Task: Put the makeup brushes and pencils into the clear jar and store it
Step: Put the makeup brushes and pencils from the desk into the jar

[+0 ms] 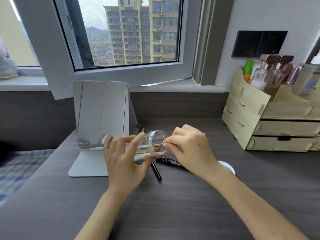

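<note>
Left hand grips a clear round jar tipped sideways above the dark woodgrain table; right hand, at its 3 o'clock, pinches a rose-metal brush into its mouth. Two black pencils lie beneath.

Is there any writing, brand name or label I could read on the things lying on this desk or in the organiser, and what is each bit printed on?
"EYE BROW": white print on the black makeup pencil lying on the dark desk under the right hand; it reads upside down from here.
A second line beside it: partly covered, too blurred to read for certain.
Round white logo at that pencil's end: too small to read.
Pale bottle in the wooden organiser: print too blurred.
</note>
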Demonstrator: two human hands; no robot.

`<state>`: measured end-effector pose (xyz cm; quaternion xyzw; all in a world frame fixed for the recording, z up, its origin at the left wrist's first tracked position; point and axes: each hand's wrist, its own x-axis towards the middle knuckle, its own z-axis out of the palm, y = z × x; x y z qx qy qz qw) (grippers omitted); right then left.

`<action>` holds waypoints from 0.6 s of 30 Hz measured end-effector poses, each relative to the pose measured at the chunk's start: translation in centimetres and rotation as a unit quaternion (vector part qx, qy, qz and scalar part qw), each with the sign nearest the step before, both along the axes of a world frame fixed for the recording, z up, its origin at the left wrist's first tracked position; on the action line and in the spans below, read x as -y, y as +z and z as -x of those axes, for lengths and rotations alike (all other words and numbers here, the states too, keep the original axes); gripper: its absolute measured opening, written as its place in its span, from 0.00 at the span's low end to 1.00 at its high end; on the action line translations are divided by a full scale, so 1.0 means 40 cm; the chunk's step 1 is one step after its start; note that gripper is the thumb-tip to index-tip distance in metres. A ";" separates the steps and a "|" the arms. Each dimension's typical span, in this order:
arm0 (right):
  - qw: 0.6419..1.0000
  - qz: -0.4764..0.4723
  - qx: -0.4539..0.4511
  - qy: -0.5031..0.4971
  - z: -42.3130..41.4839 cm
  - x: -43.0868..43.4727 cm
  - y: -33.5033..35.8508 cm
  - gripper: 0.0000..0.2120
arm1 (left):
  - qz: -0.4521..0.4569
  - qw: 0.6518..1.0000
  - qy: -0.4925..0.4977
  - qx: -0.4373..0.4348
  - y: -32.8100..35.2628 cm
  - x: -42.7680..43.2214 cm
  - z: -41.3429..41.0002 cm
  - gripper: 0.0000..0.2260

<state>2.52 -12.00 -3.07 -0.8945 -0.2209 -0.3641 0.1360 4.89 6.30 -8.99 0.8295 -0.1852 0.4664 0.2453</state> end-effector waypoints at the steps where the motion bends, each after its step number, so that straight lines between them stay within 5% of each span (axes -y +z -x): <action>1: 0.995 -0.079 -0.059 0.033 -0.005 0.018 0.005 0.09 | 0.005 1.000 0.000 -0.002 0.001 0.000 0.000 0.26; 4: 0.961 -0.244 -0.112 -0.059 -0.071 0.104 -0.015 0.07 | 0.015 1.000 -0.001 -0.007 0.005 0.001 0.000 0.25; 9: 0.901 -0.025 -0.266 -0.343 -0.224 0.242 -0.119 0.15 | 0.010 1.000 0.000 -0.001 0.001 0.002 -0.005 0.25; 11: 0.882 0.040 -0.298 -0.364 -0.254 0.262 -0.147 0.16 | 0.006 1.000 0.005 -0.001 -0.004 0.000 -0.008 0.25; 15: 0.899 0.074 -0.248 -0.354 -0.278 0.269 -0.175 0.14 | 0.001 1.000 0.010 -0.004 -0.008 -0.003 -0.014 0.26; 18: 0.912 0.001 -0.242 -0.332 -0.270 0.265 -0.176 0.12 | 0.003 1.000 0.010 -0.009 -0.008 -0.003 -0.015 0.26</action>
